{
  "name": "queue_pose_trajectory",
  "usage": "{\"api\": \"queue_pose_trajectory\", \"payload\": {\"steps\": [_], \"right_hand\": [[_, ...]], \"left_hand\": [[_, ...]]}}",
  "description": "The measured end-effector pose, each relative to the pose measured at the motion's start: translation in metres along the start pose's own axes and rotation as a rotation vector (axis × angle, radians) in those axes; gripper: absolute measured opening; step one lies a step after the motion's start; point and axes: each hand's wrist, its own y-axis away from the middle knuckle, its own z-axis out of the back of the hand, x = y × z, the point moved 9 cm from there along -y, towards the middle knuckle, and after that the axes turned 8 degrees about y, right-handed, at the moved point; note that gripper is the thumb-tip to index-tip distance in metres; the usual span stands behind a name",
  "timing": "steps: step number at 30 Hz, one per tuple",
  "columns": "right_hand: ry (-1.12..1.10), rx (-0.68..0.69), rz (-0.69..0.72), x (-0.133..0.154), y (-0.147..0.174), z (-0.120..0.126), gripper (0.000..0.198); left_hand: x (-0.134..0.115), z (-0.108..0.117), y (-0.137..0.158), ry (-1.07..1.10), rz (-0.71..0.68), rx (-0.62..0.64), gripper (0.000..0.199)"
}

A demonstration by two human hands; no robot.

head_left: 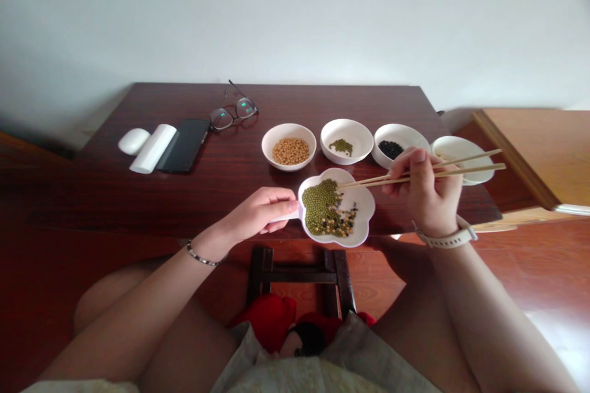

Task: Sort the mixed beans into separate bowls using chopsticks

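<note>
Head view: R hand (428,190) has its fingers closed round a pr of chopsticks (474,169), no slack at the grip. Sticks' long axis runs roughly sideways: tips out to the L of R fingers, over the flower-shaped dish (364,196); thick ends out to the R, above the far-R bowl (461,146). Tips sit close tog.; can't tell if they have a bean or touch one.

Dish lies L of R fingers & a bit nearer the body, btwn the two hands. Its handle (286,217) points L, into L hand (258,212), whose fingers are shut on it w/ thumb on top. L hand's nearer the dish itself; R reaches it only via the sticks.

In the dish, mung beans (318,202) pile up on the L-hand side, just L of the tips; mixed soybeans & black beans (338,224) lie bodyward of the tips. Bare dish wall is on the side facing R fingers.

Beyond the dish on the surface (239,166): soybean bowl (271,139) farthest L of R fingers, then mung bowl (357,135), then black-bean bowl (408,137), just past R fingers & partly hidden by them.
</note>
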Motion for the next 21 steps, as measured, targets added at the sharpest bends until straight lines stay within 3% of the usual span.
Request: {"api": "queue_pose_trajectory", "payload": {"steps": [7, 11, 15, 21], "right_hand": [[-0.053, -0.01, 0.048, 0.007, 0.0, 0.006, 0.057], [-0.075, -0.089, 0.089, 0.006, -0.002, 0.019, 0.06], [-0.09, -0.097, 0.061, 0.006, -0.003, 0.025, 0.055], [0.078, -0.038, 0.061, 0.021, 0.002, 0.025, 0.056]], "left_hand": [[-0.001, 0.001, 0.0, 0.004, -0.019, -0.014, 0.038], [-0.001, 0.001, 0.0, 0.003, -0.021, -0.016, 0.038], [-0.001, 0.001, 0.0, 0.007, -0.02, -0.023, 0.036], [-0.002, 0.001, 0.0, -0.008, -0.021, -0.019, 0.036]]}}
